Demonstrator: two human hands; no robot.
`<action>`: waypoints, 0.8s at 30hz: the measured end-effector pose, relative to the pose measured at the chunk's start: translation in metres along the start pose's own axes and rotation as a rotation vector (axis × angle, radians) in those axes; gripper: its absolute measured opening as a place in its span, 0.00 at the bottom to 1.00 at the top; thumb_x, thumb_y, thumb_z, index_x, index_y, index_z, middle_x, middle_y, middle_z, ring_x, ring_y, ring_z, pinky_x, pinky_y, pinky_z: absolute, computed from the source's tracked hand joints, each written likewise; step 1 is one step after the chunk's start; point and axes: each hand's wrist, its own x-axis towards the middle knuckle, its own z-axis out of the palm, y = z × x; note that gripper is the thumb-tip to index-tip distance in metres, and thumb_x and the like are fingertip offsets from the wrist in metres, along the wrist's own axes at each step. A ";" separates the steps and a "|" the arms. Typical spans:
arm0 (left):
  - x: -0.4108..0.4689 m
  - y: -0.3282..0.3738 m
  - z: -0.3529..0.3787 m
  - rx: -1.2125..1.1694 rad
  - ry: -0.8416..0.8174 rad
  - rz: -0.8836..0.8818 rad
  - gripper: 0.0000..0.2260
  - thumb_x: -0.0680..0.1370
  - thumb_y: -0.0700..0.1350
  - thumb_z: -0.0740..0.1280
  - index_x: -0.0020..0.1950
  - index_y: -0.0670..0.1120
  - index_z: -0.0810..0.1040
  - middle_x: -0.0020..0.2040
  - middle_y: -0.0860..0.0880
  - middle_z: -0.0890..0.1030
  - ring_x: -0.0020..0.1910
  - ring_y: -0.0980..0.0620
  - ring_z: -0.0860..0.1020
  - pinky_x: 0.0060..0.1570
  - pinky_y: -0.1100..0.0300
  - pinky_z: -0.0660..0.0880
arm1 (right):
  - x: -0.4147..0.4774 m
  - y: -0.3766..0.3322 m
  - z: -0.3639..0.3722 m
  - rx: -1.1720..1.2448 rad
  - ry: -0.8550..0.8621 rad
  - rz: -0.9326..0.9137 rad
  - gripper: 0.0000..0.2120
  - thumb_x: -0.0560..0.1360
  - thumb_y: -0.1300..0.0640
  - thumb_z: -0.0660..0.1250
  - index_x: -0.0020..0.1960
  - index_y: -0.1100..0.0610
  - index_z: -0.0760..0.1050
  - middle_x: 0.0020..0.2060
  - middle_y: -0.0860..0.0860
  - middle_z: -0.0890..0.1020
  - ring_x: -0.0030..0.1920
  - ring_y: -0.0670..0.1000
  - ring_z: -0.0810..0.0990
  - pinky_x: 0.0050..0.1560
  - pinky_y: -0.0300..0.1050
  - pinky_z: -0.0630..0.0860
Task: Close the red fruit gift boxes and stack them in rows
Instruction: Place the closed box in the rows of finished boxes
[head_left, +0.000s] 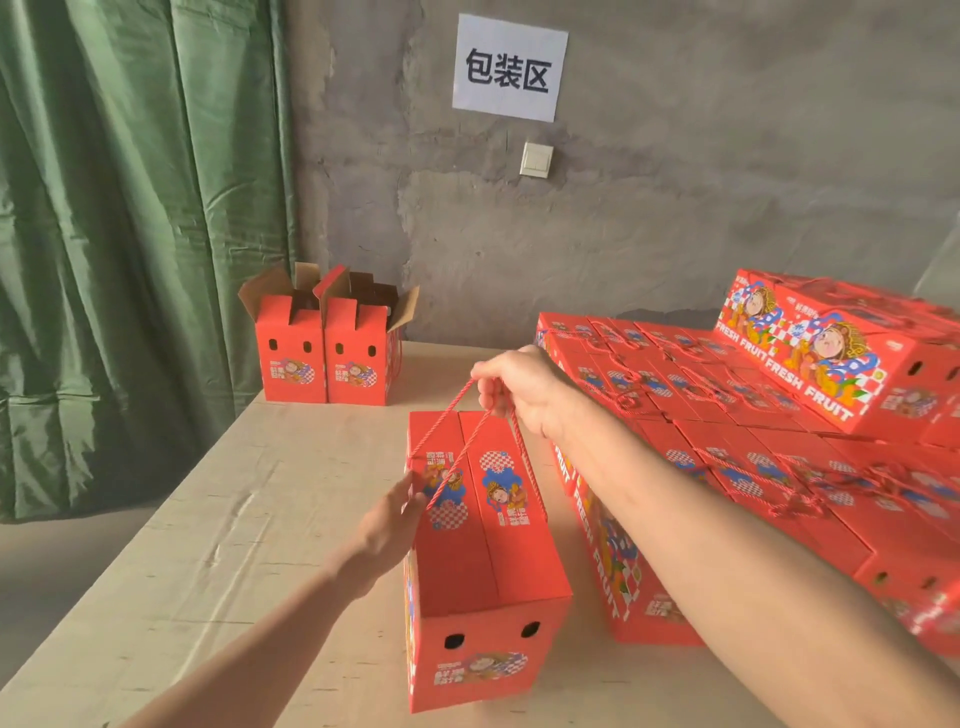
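One closed red cardboard fruit gift box, upright, at the centre of the pale wooden tabletop. Its red twisted cord handles are drawn up taut into the right hand, whose fingers clench them; the box lies just below that fist. The left hand has its fingertips against the box's upper left edge, and whether they pinch a cord cannot be told. Two open red boxes, flaps up, touch side by side at the far left. One stack of closed red boxes, right, stands in rows, count unclear. One white paper sign. One green curtain.
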 end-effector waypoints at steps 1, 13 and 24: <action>-0.001 -0.006 0.002 0.008 -0.038 -0.011 0.19 0.83 0.45 0.53 0.74 0.50 0.61 0.61 0.54 0.72 0.61 0.51 0.74 0.54 0.56 0.72 | 0.001 0.009 0.001 -0.022 0.006 0.026 0.15 0.72 0.68 0.63 0.27 0.60 0.70 0.17 0.50 0.71 0.19 0.48 0.70 0.27 0.38 0.63; -0.013 -0.037 0.026 0.041 -0.104 0.103 0.29 0.82 0.47 0.57 0.78 0.49 0.44 0.75 0.47 0.60 0.72 0.52 0.62 0.71 0.56 0.60 | -0.015 0.059 0.025 0.049 -0.018 0.062 0.13 0.73 0.71 0.60 0.33 0.60 0.73 0.29 0.56 0.75 0.27 0.51 0.72 0.31 0.37 0.72; -0.006 0.009 0.007 -0.265 -0.148 0.106 0.28 0.81 0.54 0.53 0.77 0.56 0.42 0.77 0.55 0.53 0.75 0.55 0.55 0.75 0.50 0.54 | 0.023 -0.018 0.018 -0.110 0.259 0.039 0.09 0.71 0.61 0.66 0.32 0.60 0.74 0.18 0.52 0.70 0.20 0.50 0.68 0.26 0.38 0.61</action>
